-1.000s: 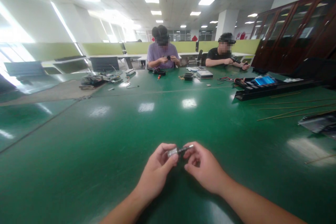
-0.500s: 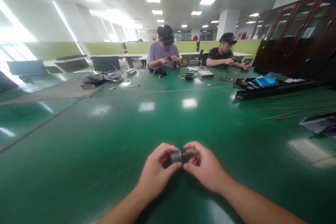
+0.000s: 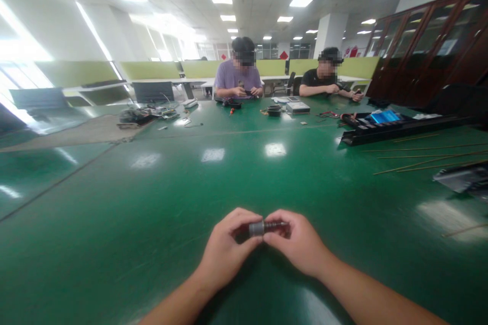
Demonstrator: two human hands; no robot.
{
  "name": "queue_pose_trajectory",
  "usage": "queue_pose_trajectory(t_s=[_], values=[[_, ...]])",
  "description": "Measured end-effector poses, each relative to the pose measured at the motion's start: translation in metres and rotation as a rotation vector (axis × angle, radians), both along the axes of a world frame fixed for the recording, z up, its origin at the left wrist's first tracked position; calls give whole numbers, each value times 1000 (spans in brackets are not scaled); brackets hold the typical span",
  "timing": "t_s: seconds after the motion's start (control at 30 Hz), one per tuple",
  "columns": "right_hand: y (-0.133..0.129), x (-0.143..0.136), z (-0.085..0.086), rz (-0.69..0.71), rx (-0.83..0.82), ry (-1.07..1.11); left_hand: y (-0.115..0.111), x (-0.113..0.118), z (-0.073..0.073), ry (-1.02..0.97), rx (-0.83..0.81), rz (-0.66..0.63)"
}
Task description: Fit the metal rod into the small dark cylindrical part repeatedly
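Observation:
A small metal part with a grey cylindrical body and a thin ridged shaft (image 3: 256, 228) is held level just above the green table (image 3: 152, 244). My left hand (image 3: 227, 241) is closed on the cylinder's left end, thumb below and fingers above. From the other side, my right hand (image 3: 296, 238) is curled around the shaft, with its thumb and index finger where the shaft meets the cylinder. The shaft's tip, pointing right, lies among the right fingers, which partly hide it.
Across the table sit a person in a purple shirt (image 3: 238, 78) and one in black (image 3: 320, 81), both handling small items. Thin brass-coloured rods (image 3: 419, 161) and a long black tray (image 3: 396, 129) lie at right. Electronic parts (image 3: 143, 114) stand far left.
My right thumb and fingers have moved closer to the cylinder along the shaft. My left hand has hardly moved. The person in purple has lowered their hands a little.

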State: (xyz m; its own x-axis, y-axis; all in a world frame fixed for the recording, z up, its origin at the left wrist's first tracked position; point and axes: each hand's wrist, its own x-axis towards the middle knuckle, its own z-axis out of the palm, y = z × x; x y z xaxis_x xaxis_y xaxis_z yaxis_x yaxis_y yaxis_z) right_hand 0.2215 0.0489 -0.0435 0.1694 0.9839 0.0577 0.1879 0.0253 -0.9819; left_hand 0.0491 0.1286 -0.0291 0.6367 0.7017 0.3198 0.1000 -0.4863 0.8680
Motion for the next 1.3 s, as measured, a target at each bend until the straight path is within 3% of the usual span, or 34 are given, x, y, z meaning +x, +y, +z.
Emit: queue_pose_trajectory(t_s=[0.8,1.3], values=[[-2,1,0,-43,56,-46,-6,0,3,37,-26,135],[-3,2,2,-46,69,-72,-6,0,5,47,-19,153]])
